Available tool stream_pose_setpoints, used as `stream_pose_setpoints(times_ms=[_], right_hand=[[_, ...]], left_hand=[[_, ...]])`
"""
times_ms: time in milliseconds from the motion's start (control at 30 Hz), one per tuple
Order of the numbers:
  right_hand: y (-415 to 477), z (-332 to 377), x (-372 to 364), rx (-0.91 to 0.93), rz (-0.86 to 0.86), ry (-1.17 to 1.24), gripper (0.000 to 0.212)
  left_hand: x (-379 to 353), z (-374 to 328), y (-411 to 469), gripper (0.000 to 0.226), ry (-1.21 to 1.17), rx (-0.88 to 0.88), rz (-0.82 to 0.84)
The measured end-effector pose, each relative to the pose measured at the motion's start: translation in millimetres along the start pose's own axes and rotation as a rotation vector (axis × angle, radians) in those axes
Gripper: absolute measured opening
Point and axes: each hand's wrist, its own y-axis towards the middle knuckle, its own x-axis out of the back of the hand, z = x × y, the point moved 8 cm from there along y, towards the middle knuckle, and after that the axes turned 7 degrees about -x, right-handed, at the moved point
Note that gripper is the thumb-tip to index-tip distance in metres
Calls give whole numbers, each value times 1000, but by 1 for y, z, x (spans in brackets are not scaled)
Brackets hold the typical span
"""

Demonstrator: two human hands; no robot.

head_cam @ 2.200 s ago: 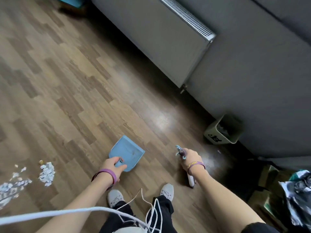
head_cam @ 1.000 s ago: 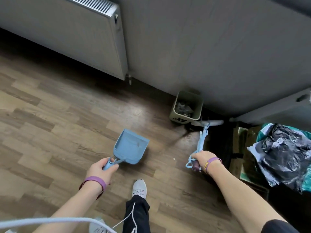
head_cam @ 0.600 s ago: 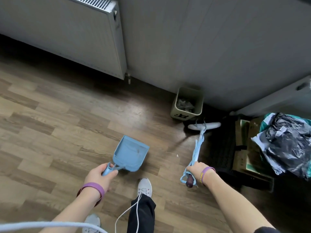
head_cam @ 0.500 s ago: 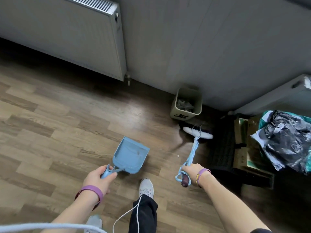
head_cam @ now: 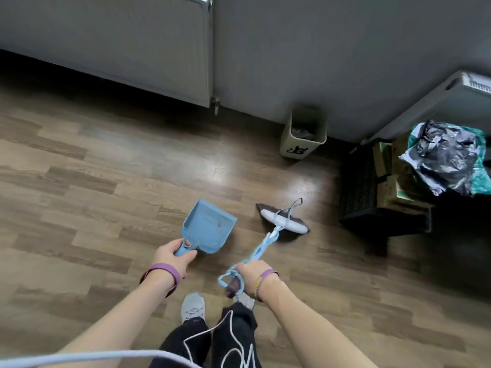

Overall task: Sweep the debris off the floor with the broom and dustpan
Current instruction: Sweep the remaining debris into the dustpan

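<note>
Over the floor (head_cam: 106, 181), the left hand (head_cam: 172, 258) keeps its fingers clamped on the dustpan (head_cam: 208, 228) handle; the right hand (head_cam: 252, 273) has its fingers clamped on the broom (head_cam: 285, 223) handle.

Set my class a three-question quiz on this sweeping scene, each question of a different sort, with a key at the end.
1. True or false: the left hand grips the blue dustpan by its handle.
2. What stands by the wall beyond the broom? A) a small bin B) a chair C) a ladder
3. Fill in: the right hand grips the broom by its ___.
Key: 1 true; 2 A; 3 handle.
</note>
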Motion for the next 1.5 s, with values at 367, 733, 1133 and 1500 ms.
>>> stream_pose_setpoints(times_ms=[367,733,1133,1500], right_hand=[[-82,169,-79,280,-100,-200,25],[-110,200,-153,187,-154,-155,34],[-104,333,-226,143,-157,29,44],[-154,634,-352,167,-298,213,36]], left_hand=[[98,127,-134,10,-66,112,-213],[177,271,-290,8,-208,216,-423],[266,442,-358,2,-303,350,-564],[418,636,-468,5,-339,380,-560]])
